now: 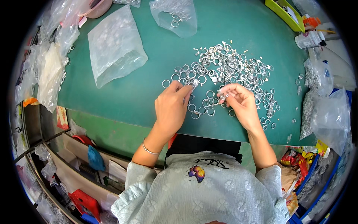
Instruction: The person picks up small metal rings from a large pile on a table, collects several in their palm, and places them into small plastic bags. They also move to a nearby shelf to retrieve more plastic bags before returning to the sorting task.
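A loose pile of silver rings (238, 63) spreads over the green tabletop, with small pale bits among it. My left hand (172, 106) is at the pile's near left edge, thumb and forefinger pinched on a silver ring (195, 82). To its right, my right hand (241, 103) is curled, its fingertips closed on a small silver ring (223, 96). How many pieces sit in those fingers is too small to tell. Between and just below the hands lie several single rings (203, 110).
A large clear plastic bag (115, 48) lies left of the pile. Another bag (177, 16) with a few rings is at the back. Stuffed bags (330, 115) crowd the right edge near a white bottle (309, 39) and a yellow-green tray (285, 15). Open drawers (78, 149) stand lower left.
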A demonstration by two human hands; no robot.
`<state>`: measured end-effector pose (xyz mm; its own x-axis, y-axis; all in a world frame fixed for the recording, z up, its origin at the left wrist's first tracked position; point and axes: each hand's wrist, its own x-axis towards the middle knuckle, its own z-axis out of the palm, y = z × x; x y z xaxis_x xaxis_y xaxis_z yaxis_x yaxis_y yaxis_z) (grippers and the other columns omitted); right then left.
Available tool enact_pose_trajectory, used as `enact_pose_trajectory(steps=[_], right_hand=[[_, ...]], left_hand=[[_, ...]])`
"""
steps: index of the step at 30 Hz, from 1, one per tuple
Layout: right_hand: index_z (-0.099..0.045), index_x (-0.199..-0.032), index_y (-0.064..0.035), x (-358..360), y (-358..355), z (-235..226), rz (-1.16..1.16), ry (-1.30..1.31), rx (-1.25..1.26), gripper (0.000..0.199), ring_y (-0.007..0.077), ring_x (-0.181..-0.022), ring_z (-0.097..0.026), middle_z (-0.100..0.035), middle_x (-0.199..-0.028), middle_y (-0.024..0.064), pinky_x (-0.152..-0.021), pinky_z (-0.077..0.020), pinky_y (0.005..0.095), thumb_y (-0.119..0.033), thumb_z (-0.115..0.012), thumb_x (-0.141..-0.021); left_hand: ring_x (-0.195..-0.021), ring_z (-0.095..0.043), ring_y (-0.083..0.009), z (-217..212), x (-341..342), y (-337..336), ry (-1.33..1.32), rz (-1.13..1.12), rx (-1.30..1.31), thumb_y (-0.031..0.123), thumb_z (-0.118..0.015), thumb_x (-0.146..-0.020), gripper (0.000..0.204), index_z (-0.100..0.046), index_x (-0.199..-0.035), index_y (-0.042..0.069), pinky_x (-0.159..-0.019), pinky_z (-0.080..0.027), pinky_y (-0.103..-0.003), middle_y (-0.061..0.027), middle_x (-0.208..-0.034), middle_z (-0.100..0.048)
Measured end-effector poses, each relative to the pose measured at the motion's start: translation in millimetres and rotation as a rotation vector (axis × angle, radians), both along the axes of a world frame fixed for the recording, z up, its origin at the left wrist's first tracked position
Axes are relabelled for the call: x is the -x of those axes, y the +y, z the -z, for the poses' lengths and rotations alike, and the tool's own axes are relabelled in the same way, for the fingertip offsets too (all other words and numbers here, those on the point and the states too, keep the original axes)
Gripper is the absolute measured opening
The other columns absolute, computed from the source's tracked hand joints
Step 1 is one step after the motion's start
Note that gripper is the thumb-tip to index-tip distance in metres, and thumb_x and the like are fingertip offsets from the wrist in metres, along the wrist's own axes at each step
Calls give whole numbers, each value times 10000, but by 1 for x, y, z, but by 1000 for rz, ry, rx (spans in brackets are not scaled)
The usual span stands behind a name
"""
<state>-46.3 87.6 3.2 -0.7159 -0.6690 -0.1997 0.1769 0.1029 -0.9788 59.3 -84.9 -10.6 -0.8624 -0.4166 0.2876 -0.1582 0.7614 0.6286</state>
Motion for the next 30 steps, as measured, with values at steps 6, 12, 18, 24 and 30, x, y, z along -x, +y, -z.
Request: enact_pose_trajectory(steps=[6, 12, 18, 24, 30], right_hand=[[-578, -1008, 5, 10, 27, -1, -26, -248, 21, 150, 106, -641, -591, -621, -830, 80, -492, -417, 194, -9, -474, -902], [-614, -986, 20, 16, 74, -7, 82, -180, -73, 139, 90, -620, -579, -629, -811, 78, -497, -416, 189, -25, -516, -898], [-675, -982, -5, 67, 172, -8, 438, 293, -338, 162, 76, -694, -578, -647, -799, 46, -561, -443, 201, -41, -569, -864], [-656, -982, -4, 145, 255, 15, 793, 694, -797, 177, 147, -646, -627, -669, -785, 95, -548, -478, 279, -69, -594, -830], [-582, -1072, -7, 134, 200, 1, 695, 1123, -1101, 264, 341, -952, -561, -566, -1061, 176, -806, -456, 412, -50, -578, -812]], left_hand=[[-549, -518, -114, 2, -5, -4, 72, -16, -610, 65, -624, -821, 45, -611, -827, 22, -451, -392, -288, -29, -726, -561], [-525, -443, -109, -4, -4, 5, -72, 213, -1886, 181, -469, -934, 165, -484, -913, 18, -376, -313, -190, -94, -795, -502], [-496, -422, -110, 5, -2, 24, 6, 270, -1981, 236, -402, -964, 234, -395, -806, 63, -330, -325, -185, -95, -752, -443], [-405, -402, -131, 5, 0, 34, 41, 274, -2126, 213, -428, -932, 171, -459, -850, 66, -310, -282, -192, -129, -673, -490], [-397, -390, -116, -3, 1, 46, -98, 250, -1917, 266, -364, -975, 309, -516, -925, 1, -305, -279, -196, -115, -680, -498]])
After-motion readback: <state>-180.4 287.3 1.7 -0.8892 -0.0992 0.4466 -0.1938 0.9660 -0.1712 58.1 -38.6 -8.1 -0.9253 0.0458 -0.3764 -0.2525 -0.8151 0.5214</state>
